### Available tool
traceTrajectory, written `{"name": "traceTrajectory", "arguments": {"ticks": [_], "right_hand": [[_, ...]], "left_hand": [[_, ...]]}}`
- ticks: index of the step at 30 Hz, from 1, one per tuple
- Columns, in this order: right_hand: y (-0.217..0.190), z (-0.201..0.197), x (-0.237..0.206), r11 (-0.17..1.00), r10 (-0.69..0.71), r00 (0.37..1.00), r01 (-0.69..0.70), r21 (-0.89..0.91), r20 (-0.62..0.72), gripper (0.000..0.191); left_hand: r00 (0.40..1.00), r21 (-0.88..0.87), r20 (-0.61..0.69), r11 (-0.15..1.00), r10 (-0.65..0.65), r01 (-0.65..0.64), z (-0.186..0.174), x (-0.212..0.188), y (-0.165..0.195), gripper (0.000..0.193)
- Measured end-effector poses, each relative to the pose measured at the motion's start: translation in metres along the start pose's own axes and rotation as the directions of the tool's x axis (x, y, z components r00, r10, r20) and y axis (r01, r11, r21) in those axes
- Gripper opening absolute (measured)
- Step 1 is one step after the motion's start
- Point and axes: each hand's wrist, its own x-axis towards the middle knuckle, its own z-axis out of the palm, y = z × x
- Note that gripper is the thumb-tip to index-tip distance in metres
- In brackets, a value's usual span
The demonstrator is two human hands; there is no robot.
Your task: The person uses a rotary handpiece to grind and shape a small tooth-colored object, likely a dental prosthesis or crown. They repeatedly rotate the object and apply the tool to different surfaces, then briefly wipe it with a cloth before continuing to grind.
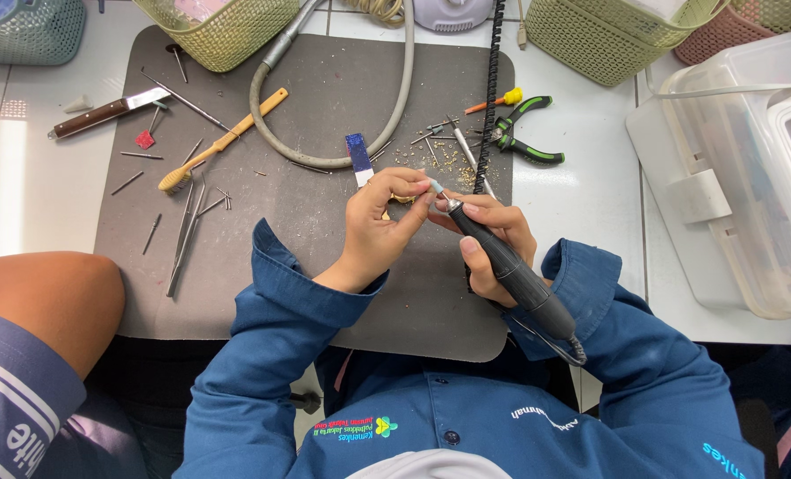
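Working at the white counter (590, 195), over a grey mat (324, 177). Far left, another person's bare arm (40, 302) rests at the counter edge. On the mat's left part: a knife with a wooden handle (102, 113), a wooden brush (220, 143), tweezers (182, 238), loose thin burs. A grey hose (324, 133) loops across the mat's top. My left hand (373, 226) has fingers pinched closed around a small gold ring (402, 198), held just above the mat near its middle. My right hand (493, 239) is wrapped closed around a black rotary handpiece (511, 270), its pale tip touching the ring. Beyond them, green-handled pliers (524, 133) lie on the counter. Far right, a clear plastic box (750, 168).
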Motion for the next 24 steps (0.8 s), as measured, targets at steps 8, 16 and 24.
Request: {"name": "traceTrajectory", "arguments": {"ticks": [8, 16, 24], "right_hand": [[-0.0002, 0.0031, -0.0026, 0.999, 0.027, 0.999, -0.025, 0.038, -0.038, 0.03], [0.0005, 0.0023, -0.0044, 0.998, 0.055, 0.997, -0.054, 0.031, -0.056, 0.03], [-0.0012, 0.0039, -0.0042, 0.998, 0.064, 0.997, -0.062, 0.033, -0.046, 0.03]], "left_hand": [[0.996, 0.04, -0.006, 0.995, 0.09, -0.09, -0.0004, 0.002, 0.0053, 0.015], [0.992, 0.059, -0.004, 0.99, 0.126, -0.125, -0.0007, 0.0036, 0.0079, 0.015], [0.997, 0.015, 0.003, 0.997, 0.079, -0.079, -0.0021, 0.0005, 0.0038, 0.012]]}}
